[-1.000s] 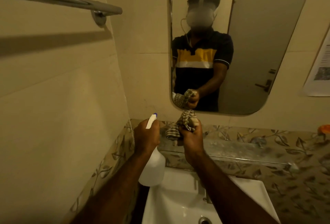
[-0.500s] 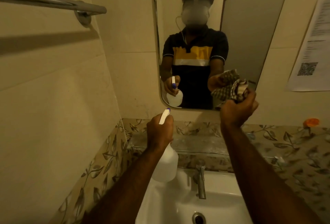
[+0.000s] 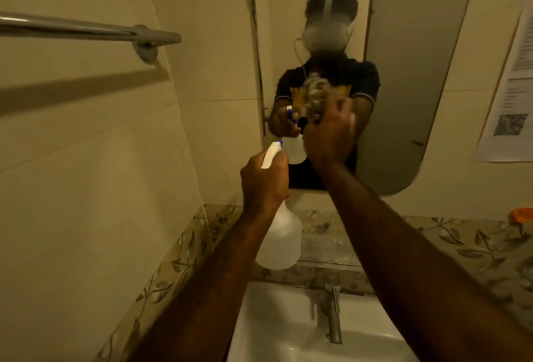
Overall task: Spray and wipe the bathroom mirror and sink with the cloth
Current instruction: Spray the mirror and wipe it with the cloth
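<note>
The cloth [image 3: 315,95], a checked rag bunched into a wad, sits against the lower middle of the wall mirror [image 3: 409,79], pressed there by the right hand [image 3: 330,133], which is closed around it so that only a blurred tuft shows above the knuckles. From that hand the glass lies straight ahead and runs mostly upward: the mirror's long axis is vertical, and nearly all of its unwiped face stands above and to the right of the wad. That, I judge, is what the coming stroke turns on, since the right arm is the one at the glass and has the reach to carry the cloth up.

The left hand [image 3: 264,181] hangs lower and a little short of the mirror, fist wrapped round the neck of a white spray bottle [image 3: 278,242], its blue-tipped nozzle [image 3: 279,143] aimed toward the mirror's lower left corner. Whether a finger is squeezing the trigger I cannot tell.

Below both arms lies the white sink [image 3: 277,330] with its steel tap [image 3: 334,315]; I'd guess its turn comes later. A leaf-patterned ledge [image 3: 450,234] runs behind it, a chrome towel rail [image 3: 86,30] crosses the left wall, and a printed notice [image 3: 510,102] is stuck to the right of the mirror.
</note>
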A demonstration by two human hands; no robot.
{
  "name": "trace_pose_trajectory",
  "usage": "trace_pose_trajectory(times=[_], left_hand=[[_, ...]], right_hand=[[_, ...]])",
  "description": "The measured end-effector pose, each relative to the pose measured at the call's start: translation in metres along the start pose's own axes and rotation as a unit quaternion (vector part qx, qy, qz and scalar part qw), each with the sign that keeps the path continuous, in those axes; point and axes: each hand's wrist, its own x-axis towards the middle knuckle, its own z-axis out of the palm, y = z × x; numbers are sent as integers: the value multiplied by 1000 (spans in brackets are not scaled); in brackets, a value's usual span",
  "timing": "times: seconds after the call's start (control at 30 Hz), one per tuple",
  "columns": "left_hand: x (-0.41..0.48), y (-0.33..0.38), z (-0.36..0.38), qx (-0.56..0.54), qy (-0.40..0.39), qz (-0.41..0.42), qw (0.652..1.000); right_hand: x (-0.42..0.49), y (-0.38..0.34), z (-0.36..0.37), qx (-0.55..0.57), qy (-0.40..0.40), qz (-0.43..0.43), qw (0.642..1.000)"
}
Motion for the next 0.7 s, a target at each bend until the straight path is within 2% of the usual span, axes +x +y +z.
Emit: trace_pose_trajectory(times=[0.07,0.13,0.23,0.37,0.5,0.57,0.7], left_hand=[[5,-1,-9,4,16,-4,1000],[9,-3,-18,12,35,-8,999],[12,-10,-26,36,48,-6,998],[12,-15,-29,52,60,-16,997],[14,-14,-27,51,51,-29,997],[17,-9,-25,42,41,-28,998],[26,16,-21,25,28,2,999]], right_hand=[[-12,-12,14,-77,-87,-124,985],[-28,-12,27,-145,-147,-217,954],[-53,4,41,-212,-199,-279,915],[-70,26,38,-243,-258,-303,885],[-54,37,11,-249,-249,-315,881],[-31,38,-7,-263,-219,-315,885],[43,10,-44,-257,-85,-310,911]])
